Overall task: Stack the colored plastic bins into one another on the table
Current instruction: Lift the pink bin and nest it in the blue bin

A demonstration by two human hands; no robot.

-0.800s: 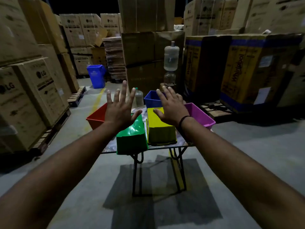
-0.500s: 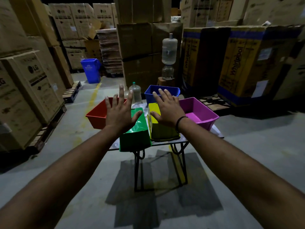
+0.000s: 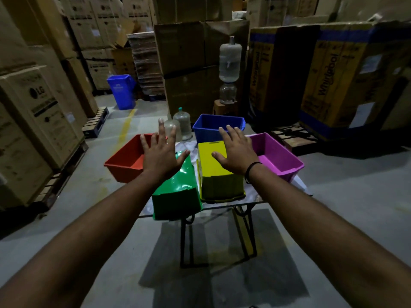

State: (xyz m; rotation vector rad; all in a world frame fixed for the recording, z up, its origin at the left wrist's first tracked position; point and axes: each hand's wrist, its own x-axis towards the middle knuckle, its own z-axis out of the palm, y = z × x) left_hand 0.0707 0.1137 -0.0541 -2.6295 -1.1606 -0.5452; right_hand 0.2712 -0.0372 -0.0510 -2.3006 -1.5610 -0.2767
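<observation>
Five plastic bins crowd a small folding table [image 3: 252, 197]. A red bin [image 3: 124, 162] sits upright at the left, a blue bin [image 3: 211, 127] at the back, a purple bin [image 3: 278, 156] at the right. A green bin [image 3: 178, 192] and a yellow bin [image 3: 216, 176] lie upside down at the front. My left hand [image 3: 161, 155] hovers with spread fingers over the red and green bins. Over the yellow bin my right hand [image 3: 236, 151] is spread flat, a black band on its wrist. Neither hand holds anything.
Two clear water jugs [image 3: 182, 124] stand on the floor behind the table. A water dispenser [image 3: 229, 72] stands further back. Stacked cardboard boxes [image 3: 40, 112] on pallets line left, back and right. A blue waste bin [image 3: 121, 91] stands at the back left. Concrete floor surrounds the table.
The view has come closer to the table and tilted down. Both hands have stayed spread and moved forward over the bins. No bin has moved.
</observation>
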